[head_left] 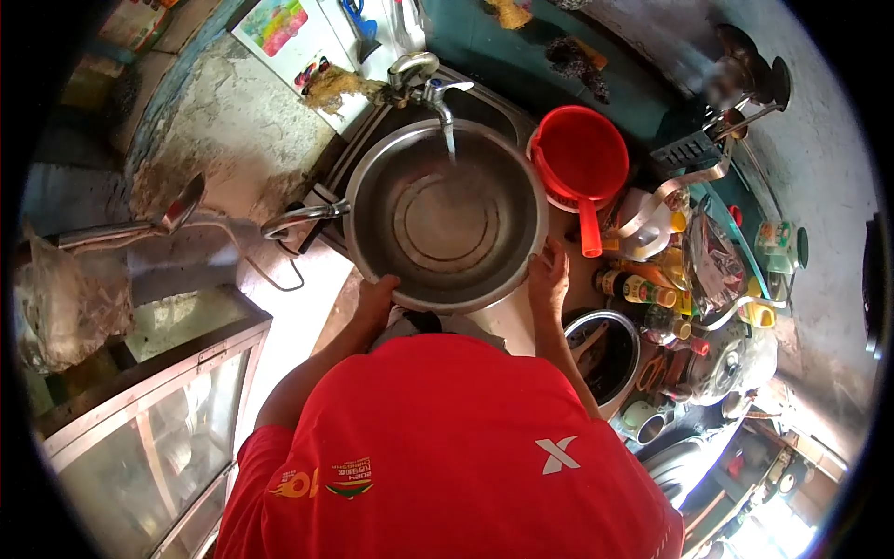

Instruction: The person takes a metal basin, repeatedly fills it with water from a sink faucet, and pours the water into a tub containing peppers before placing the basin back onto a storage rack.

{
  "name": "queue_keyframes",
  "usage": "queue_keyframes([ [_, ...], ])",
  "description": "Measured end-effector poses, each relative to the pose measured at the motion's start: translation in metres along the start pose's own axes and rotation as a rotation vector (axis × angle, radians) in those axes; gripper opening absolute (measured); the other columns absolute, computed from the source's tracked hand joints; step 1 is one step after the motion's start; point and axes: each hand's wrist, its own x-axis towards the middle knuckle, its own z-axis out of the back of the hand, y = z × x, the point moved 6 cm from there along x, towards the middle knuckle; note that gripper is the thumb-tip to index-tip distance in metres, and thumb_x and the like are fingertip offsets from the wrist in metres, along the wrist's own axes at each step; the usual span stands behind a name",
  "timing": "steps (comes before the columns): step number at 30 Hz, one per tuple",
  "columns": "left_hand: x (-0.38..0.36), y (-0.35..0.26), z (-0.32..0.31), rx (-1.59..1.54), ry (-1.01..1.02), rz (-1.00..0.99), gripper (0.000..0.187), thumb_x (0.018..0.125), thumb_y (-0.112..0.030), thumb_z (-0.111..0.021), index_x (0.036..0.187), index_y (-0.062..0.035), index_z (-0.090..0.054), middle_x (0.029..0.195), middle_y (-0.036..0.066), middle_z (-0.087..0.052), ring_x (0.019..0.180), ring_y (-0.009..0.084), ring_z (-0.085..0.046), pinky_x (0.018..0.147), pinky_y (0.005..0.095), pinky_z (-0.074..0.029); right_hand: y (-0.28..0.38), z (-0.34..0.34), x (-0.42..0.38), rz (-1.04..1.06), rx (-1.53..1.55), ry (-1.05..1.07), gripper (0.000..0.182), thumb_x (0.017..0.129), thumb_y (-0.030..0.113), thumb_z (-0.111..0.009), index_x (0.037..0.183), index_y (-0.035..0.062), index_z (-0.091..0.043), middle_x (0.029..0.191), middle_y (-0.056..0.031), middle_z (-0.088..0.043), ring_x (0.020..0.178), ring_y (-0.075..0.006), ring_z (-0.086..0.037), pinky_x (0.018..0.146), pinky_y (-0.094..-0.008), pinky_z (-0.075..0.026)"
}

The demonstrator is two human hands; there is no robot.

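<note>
A large round metal basin (372, 200) sits at the sink, under a running tap (445, 114). Water (451, 144) streams from the spout into it, and ring marks show on its bottom. My left hand (377, 296) is closed on the basin's near-left rim, its thumb over the edge. On the near-right side, my right hand (548, 272) grips the rim with its fingers against the outer wall. Both hands' fingers are partly hidden beneath the edge.
A red plastic dipper (582, 154) stands right of the basin. Several bottles (633, 286) and a dark pot (605, 359) crowd the right counter. A second curved faucet (303, 216) touches the left side. A glass-fronted cabinet (154, 438) stands lower left.
</note>
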Motion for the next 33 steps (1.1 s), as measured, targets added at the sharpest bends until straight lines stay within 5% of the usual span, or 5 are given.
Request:
queue_keyframes([
  [9,0.004,0.007,-0.003,-0.171,-0.006,0.030,0.039,0.069,-0.014,-0.054,0.098,0.0123,-0.048,0.088,0.015,-0.056,0.078,0.0243,-0.056,0.067,0.0337,-0.046,0.005,-0.005,0.006,-0.067,0.014,0.075,0.044,0.076,0.005,-0.056,0.118,0.0033,-0.043,0.113,-0.0157,-0.047,0.106,-0.0262,-0.049,0.087,-0.0349,-0.045],
  [14,0.003,0.001,-0.005,-0.208,-0.040,-0.060,0.039,0.070,-0.011,-0.053,0.101,0.0106,-0.049,0.089,0.015,-0.057,0.079,0.0247,-0.057,0.070,0.0335,-0.046,0.052,0.000,0.006,0.376,-0.378,-0.138,0.051,0.070,0.006,-0.058,0.119,0.0065,-0.043,0.115,-0.0165,-0.046,0.108,-0.0339,-0.045,0.092,-0.0404,-0.035],
  [18,-0.011,-0.018,-0.007,-0.092,-0.081,-0.075,0.034,0.071,-0.014,-0.055,0.096,0.0085,-0.050,0.087,0.012,-0.055,0.077,0.0221,-0.055,0.070,0.0327,-0.046,0.118,-0.025,0.031,0.605,-0.192,0.008,0.050,0.069,0.005,-0.057,0.117,0.0029,-0.044,0.116,-0.0180,-0.046,0.107,-0.0361,-0.044,0.093,-0.0408,-0.035],
  [27,0.004,-0.010,0.001,0.071,-0.071,-0.116,0.032,0.066,-0.015,-0.057,0.088,0.0084,-0.057,0.080,0.011,-0.059,0.074,0.0204,-0.057,0.064,0.0321,-0.045,0.224,-0.099,0.113,1.028,-0.276,0.039,0.046,0.075,0.013,-0.053,0.119,0.0038,-0.043,0.120,-0.0172,-0.045,0.112,-0.0327,-0.043,0.094,-0.0410,-0.035],
  [33,0.013,0.001,0.005,0.109,-0.061,-0.113,0.037,0.065,-0.016,-0.058,0.092,0.0092,-0.056,0.082,0.012,-0.059,0.076,0.0215,-0.057,0.065,0.0330,-0.045,0.202,-0.142,0.142,0.787,-0.501,0.321,0.044,0.079,0.025,-0.048,0.118,0.0050,-0.042,0.114,-0.0184,-0.049,0.101,-0.0356,-0.050,0.086,-0.0425,-0.040],
])
